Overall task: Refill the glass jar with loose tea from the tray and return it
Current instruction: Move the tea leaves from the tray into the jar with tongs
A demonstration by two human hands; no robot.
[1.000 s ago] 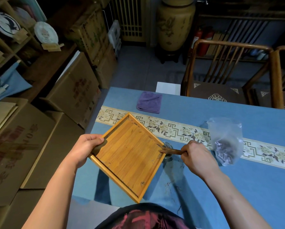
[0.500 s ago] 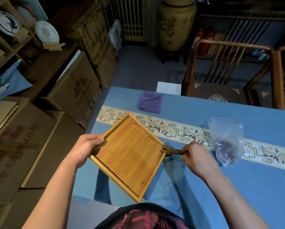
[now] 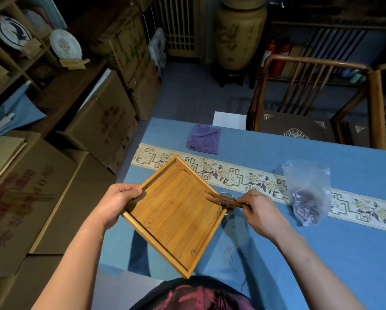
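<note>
Left hand [image 3: 115, 203] grips the tilted bamboo tray [image 3: 176, 214] over the worktop; right hand [image 3: 258, 208], clamped on wooden tweezers [image 3: 224, 199], should sweep remaining tea gently into the glass jar [image 3: 228, 203] under its right corner.

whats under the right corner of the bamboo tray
The glass jar sits there on the blue tablecloth; only part of its rim shows past the bamboo tray and the wooden tool. Its contents are hidden.

A folded purple cloth [image 3: 204, 139] is lying on the blue surface [image 3: 321, 242] near its far edge — a clear plastic bag [image 3: 306, 193] is sitting on the patterned runner [image 3: 243, 177]. Cardboard boxes [image 3: 102, 121] are standing stacked at left — wooden chairs [image 3: 308, 104] are waiting beyond.
</note>
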